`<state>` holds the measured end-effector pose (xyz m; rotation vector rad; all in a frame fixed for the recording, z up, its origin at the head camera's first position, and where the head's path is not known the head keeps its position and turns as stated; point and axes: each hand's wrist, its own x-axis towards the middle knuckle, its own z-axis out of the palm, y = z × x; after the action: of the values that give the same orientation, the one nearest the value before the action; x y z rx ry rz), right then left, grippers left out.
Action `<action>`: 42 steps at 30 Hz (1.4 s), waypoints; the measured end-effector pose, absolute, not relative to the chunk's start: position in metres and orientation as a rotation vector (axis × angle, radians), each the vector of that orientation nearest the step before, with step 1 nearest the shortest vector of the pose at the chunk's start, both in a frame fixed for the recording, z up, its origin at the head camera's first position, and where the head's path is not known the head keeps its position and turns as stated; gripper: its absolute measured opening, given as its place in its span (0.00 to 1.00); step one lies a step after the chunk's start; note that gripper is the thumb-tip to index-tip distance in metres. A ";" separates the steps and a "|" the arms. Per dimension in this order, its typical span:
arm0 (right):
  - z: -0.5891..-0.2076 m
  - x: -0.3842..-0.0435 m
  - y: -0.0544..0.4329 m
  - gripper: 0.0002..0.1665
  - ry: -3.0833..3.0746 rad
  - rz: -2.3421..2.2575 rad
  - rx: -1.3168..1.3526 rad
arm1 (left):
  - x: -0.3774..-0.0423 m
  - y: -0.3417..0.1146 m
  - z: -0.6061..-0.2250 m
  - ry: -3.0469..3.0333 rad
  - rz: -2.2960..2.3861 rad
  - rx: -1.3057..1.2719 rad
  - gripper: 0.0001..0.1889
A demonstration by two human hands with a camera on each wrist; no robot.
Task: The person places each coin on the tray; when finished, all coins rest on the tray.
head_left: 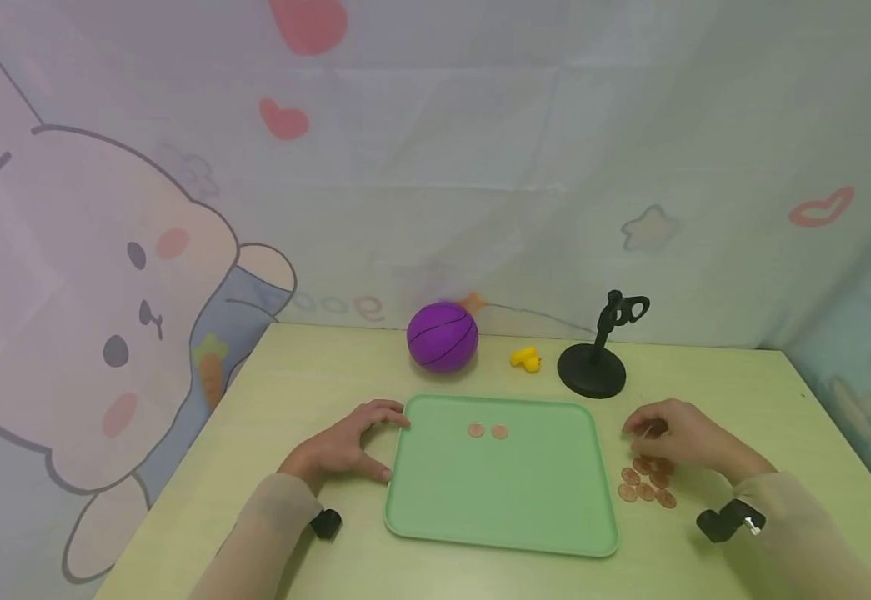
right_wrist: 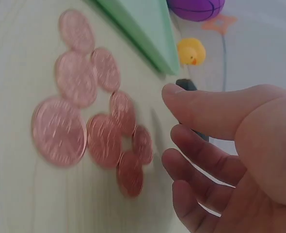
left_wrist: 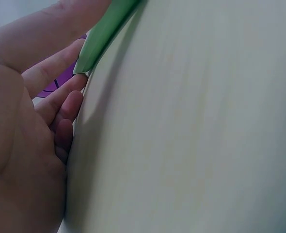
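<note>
A green tray (head_left: 503, 492) lies on the table, with two copper coins (head_left: 499, 432) side by side near its far edge. At the tray's left rim, my left hand (head_left: 345, 442) rests with thumb and fingers spread, fingertips touching the rim. My right hand (head_left: 678, 433) hovers right of the tray, just beyond a cluster of several copper coins (head_left: 646, 492). In the right wrist view these coins (right_wrist: 59, 131) lie flat, some touching. The thumb and loosely bent fingers of the right hand (right_wrist: 240, 145) stand apart, and no coin shows between them.
Behind the tray sit a purple ball (head_left: 443, 337), small yellow rubber ducks (head_left: 528, 359) and a black stand (head_left: 593, 369) with a round base. A printed cloth (head_left: 435, 167) hangs along the table's back edge.
</note>
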<state>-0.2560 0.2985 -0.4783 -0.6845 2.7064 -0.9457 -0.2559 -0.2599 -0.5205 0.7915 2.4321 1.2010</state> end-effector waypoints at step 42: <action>-0.490 -0.261 0.320 0.06 2.546 -0.956 -0.658 | -0.255 -0.258 -0.524 2.440 1.185 0.796 0.40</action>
<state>-0.2611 0.3199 -0.4899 -0.6583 2.5458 -0.9562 -0.2555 -0.2584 -0.5239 0.7962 2.4401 1.1852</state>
